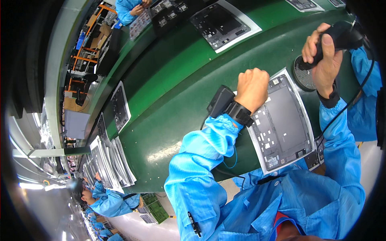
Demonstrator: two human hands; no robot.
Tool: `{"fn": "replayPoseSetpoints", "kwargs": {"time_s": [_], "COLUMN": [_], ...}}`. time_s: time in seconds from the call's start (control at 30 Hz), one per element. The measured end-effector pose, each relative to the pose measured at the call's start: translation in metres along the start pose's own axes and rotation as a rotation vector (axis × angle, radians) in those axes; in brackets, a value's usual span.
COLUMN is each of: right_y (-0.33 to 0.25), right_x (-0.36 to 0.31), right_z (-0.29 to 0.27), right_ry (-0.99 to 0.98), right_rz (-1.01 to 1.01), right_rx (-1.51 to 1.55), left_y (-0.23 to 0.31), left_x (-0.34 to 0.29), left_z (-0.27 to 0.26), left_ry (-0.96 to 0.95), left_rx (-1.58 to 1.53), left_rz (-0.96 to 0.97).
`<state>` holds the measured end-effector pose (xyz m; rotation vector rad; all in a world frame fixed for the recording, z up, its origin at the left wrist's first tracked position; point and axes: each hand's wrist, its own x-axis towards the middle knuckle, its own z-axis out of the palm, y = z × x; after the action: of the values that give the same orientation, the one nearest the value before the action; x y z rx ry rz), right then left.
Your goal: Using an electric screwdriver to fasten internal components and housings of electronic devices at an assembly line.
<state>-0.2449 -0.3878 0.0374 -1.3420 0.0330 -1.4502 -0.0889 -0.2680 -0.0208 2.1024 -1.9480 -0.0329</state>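
My right hand (326, 66), raised at the upper right, is wrapped round a black corded handheld scanner (341, 38). Below the scanner, a round grey textured base (304, 76) is partly hidden by my fingers. My left hand (252, 89) is curled closed above the upper left edge of a dark grey tablet housing (283, 116); whether it holds anything is hidden. The housing lies on a white sheet (262, 162), with small white and metallic parts along its left and lower sides. Beside my left wrist, with its black strap, is a black boxy device (220, 100).
The green bench (161, 124) bends across the view, with a brighter green strip (161, 72) beyond. More housings lie on sheets, including one at the far side (221, 26). A stack of sheets (114, 162) stands left. A co-worker (108, 201) sits beyond it; another person's hands (138, 8) show at top.
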Motion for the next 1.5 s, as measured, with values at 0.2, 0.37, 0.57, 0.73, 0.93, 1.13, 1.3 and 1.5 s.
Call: {"fn": "replayPoseSetpoints", "kwargs": {"time_s": [0.2, 0.37, 0.57, 0.73, 0.93, 1.13, 1.3, 1.5], "right_y": [-0.004, -0.001, 0.004, 0.006, 0.005, 0.010, 0.003, -0.007], "right_x": [0.008, 0.014, 0.014, 0.028, 0.014, 0.020, 0.023, 0.016], "right_z": [-0.057, -0.104, -0.128, -0.110, -0.139, -0.115, -0.101, -0.110], "right_ry": [-0.056, 0.017, 0.007, -0.031, 0.048, -0.010, 0.016, 0.038], "right_rz": [0.030, 0.032, 0.019, 0.027, -0.012, 0.023, 0.028, 0.046], "right_rx": [0.014, -0.127, -0.256, -0.316, -0.368, -0.255, -0.227, -0.235], "left_y": [-0.075, -0.248, -0.371, -0.416, -0.241, -0.152, -0.146, -0.079], "left_x": [0.001, -0.002, 0.024, 0.031, 0.119, 0.102, 0.102, 0.042], "left_z": [-0.028, -0.084, -0.107, -0.095, -0.068, -0.038, -0.038, -0.065], "left_ry": [-0.035, 0.142, 0.086, 0.116, 0.257, -0.094, -0.092, -0.074], "left_rx": [0.224, 0.370, 0.493, 0.667, -0.342, -0.063, 0.112, 0.125], "left_rz": [-0.162, -0.374, -0.419, -0.524, -0.199, -0.014, -0.028, 0.070]}}
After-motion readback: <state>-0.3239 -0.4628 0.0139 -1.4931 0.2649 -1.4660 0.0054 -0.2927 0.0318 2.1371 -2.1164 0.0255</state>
